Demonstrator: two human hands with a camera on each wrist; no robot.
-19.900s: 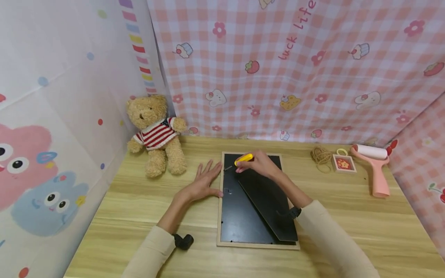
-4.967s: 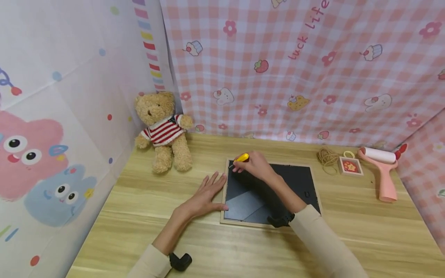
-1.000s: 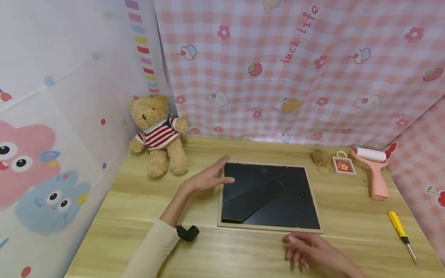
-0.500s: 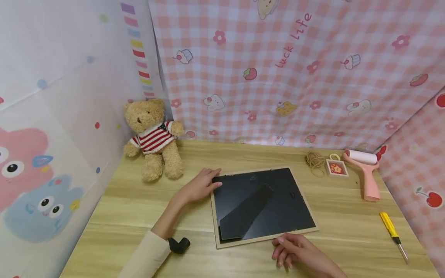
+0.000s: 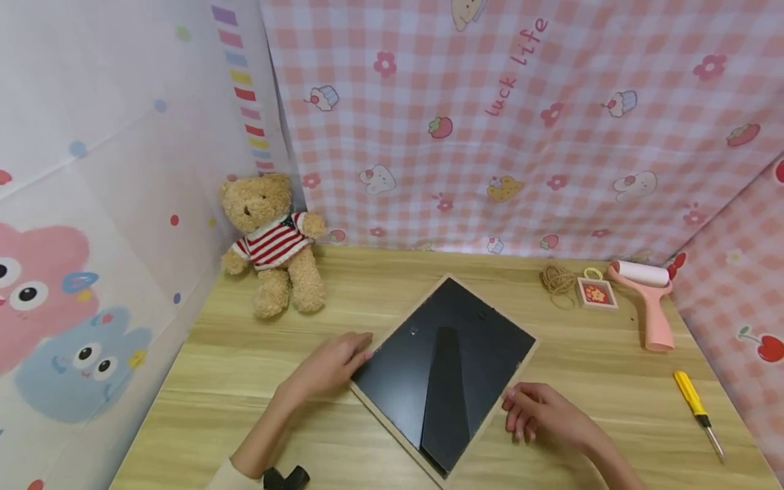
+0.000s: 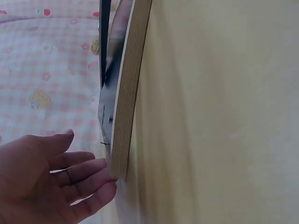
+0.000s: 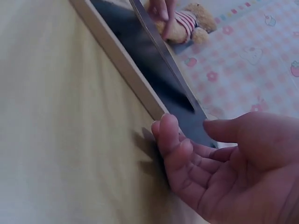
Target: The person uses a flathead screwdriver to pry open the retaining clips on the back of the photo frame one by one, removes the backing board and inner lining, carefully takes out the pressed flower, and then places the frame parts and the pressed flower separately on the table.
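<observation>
A picture frame (image 5: 392,435) lies face down on the table, set diagonally, its black back (image 5: 398,374) showing inside a light wooden border. A black stand leg (image 5: 446,408) runs down that back. My left hand (image 5: 331,364) touches the frame's left corner with its fingertips; in the left wrist view the hand (image 6: 56,179) has its thumb held apart from the wooden edge (image 6: 126,102). At the lower right side, my right hand (image 5: 545,412) touches the edge with loosely bent fingers. The right wrist view shows its fingers (image 7: 175,144) against the border, thumb above.
A yellow-handled screwdriver (image 5: 698,412) lies at the far right. Behind it are a pink lint roller (image 5: 655,309), a small framed picture (image 5: 597,292) and a coil of twine (image 5: 557,280). A teddy bear (image 5: 275,245) sits at the back left.
The frame has turned counterclockwise from nearly square to diagonal, both hands following its edges. Since several seconds ago, the screwdriver has left the right hand and lies on the table.
</observation>
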